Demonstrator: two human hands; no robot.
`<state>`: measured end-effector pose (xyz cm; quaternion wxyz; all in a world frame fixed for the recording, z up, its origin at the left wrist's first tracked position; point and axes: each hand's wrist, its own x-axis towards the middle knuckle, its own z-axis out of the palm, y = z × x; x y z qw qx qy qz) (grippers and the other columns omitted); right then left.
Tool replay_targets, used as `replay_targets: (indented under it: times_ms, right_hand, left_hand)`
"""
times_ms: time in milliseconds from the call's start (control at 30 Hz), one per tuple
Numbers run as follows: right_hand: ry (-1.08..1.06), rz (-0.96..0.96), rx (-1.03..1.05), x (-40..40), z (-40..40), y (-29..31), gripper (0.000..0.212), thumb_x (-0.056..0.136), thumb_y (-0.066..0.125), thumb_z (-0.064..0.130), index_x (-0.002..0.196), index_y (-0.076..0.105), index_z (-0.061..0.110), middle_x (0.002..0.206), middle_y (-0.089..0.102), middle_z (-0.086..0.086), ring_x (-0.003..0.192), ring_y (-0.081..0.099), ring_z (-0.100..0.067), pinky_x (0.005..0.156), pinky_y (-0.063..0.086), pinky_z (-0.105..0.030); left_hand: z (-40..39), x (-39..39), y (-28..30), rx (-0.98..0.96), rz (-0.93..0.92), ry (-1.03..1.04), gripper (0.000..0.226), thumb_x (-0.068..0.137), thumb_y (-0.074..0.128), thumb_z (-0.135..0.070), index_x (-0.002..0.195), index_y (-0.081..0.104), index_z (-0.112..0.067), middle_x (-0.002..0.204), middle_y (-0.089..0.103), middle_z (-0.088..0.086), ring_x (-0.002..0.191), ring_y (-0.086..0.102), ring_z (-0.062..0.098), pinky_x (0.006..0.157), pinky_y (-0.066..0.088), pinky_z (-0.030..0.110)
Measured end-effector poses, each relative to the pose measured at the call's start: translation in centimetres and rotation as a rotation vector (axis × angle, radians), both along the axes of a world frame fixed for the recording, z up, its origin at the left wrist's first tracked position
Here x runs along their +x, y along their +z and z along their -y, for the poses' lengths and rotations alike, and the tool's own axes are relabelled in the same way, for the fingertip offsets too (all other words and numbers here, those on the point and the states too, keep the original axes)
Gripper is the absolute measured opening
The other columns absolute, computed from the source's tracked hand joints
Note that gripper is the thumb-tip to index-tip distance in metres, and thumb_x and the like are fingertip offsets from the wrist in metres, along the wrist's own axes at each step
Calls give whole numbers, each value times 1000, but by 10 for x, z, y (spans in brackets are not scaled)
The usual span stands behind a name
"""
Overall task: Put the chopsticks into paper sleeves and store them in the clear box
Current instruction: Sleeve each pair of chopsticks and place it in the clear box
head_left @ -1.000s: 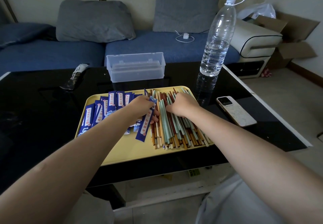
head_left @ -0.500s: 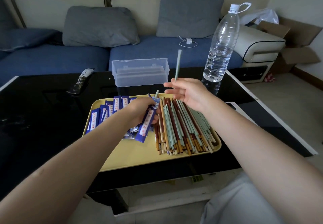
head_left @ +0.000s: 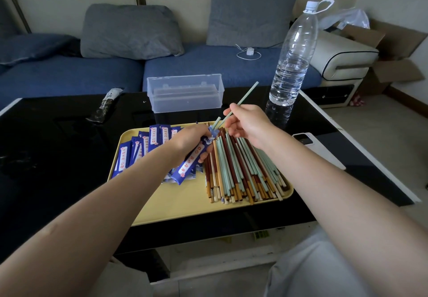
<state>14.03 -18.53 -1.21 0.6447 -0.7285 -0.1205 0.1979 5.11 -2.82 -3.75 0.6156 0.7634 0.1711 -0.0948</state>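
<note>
- Loose chopsticks (head_left: 240, 171) heaped on yellow tray (head_left: 185, 201): judged light, rigid, smooth, liable to roll.
- Left hand (head_left: 190, 141) grips blue paper sleeve (head_left: 192, 160); thin, crushable, best held near its mouth.
- Right hand (head_left: 249, 123) pinches green chopstick (head_left: 243, 98) mid-shaft, tip at the mouth.
- Clear box (head_left: 185, 95) stands beyond.

Black glossy desk (head_left: 58, 157): yellow tray (head_left: 185, 206) near front edge, clear box (head_left: 185, 93) behind it, water bottle (head_left: 291, 60) back right, white phone (head_left: 305, 140) right of tray, dark wrapped packet (head_left: 105, 104) back left
</note>
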Motion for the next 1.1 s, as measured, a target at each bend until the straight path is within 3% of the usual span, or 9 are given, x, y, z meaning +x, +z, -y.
replay_targets:
  times_ms: [300, 367, 500, 600, 700, 800, 933, 1033, 1100]
  right_hand:
    - [266, -159, -216, -17, -12, -7, 24, 103, 56, 28, 115, 66, 9, 79, 69, -5, 67, 58, -14, 55, 47, -25]
    - [194, -88, -242, -13, -11, -6, 34, 102, 58, 29, 130, 58, 10, 97, 70, -8, 76, 67, -16, 60, 55, -28]
    - [-44, 174, -176, 0, -6, -6, 60, 100, 59, 15, 154, 31, 19, 120, 64, -5, 84, 73, -15, 66, 62, -28]
    - [1, 313, -229, 1, -3, -7, 44, 102, 51, 8, 145, 49, 19, 125, 63, -2, 90, 71, -14, 70, 62, -29]
    - [77, 358, -318, -6, -5, -12, 35, 102, 48, 8, 129, 65, 20, 120, 67, -1, 94, 71, -13, 68, 61, -26]
    - [136, 291, -326, -11, -7, -15, 41, 102, 45, 5, 137, 61, 20, 116, 68, 1, 79, 74, -11, 59, 59, -23]
    - [151, 356, -521, -8, -5, -16, 45, 102, 50, 12, 145, 49, 23, 127, 61, -3, 79, 72, -14, 56, 57, -24]
    - [56, 478, -805, 0, -3, -19, 27, 101, 53, 17, 127, 59, 13, 115, 63, -4, 88, 68, -19, 74, 59, -33]
    - [40, 522, -915, 7, 1, -23, 17, 101, 54, 19, 107, 67, 11, 107, 68, -5, 88, 66, -18, 74, 55, -31]
  left_hand:
    - [6, 2, -2, 143, 118, 54, 21, 103, 45, -28, 94, 58, -14, 74, 64, 9, 54, 59, 16, 71, 52, 39]
    - [7, 1, 0, 167, 101, 32, 20, 104, 44, -23, 92, 56, -13, 73, 63, 10, 51, 57, 16, 65, 51, 34]
    - [9, 1, 2, 165, 49, 8, 20, 104, 46, -24, 102, 57, -8, 81, 63, 16, 58, 58, 20, 71, 52, 40]
    - [11, -2, 4, 167, 30, 23, 20, 105, 47, -26, 104, 58, -10, 75, 64, 12, 62, 61, 20, 65, 54, 32]
    - [11, 1, 2, 129, 63, 21, 21, 105, 45, -24, 105, 56, -6, 83, 63, 17, 65, 56, 27, 67, 50, 39]
    - [9, 1, -1, 194, 51, 37, 20, 105, 44, -23, 103, 56, -7, 80, 63, 15, 59, 56, 23, 67, 51, 38]
    - [8, 3, 1, 169, 63, 71, 16, 105, 46, -22, 104, 58, -12, 80, 67, 11, 60, 61, 19, 70, 56, 35]
    - [13, 4, 1, 107, 45, 97, 15, 103, 51, -21, 108, 59, -9, 87, 73, 12, 69, 71, 23, 73, 62, 37]
    - [16, 3, 0, 98, 17, 82, 16, 102, 53, -21, 107, 59, -7, 91, 75, 15, 74, 73, 26, 76, 62, 40]
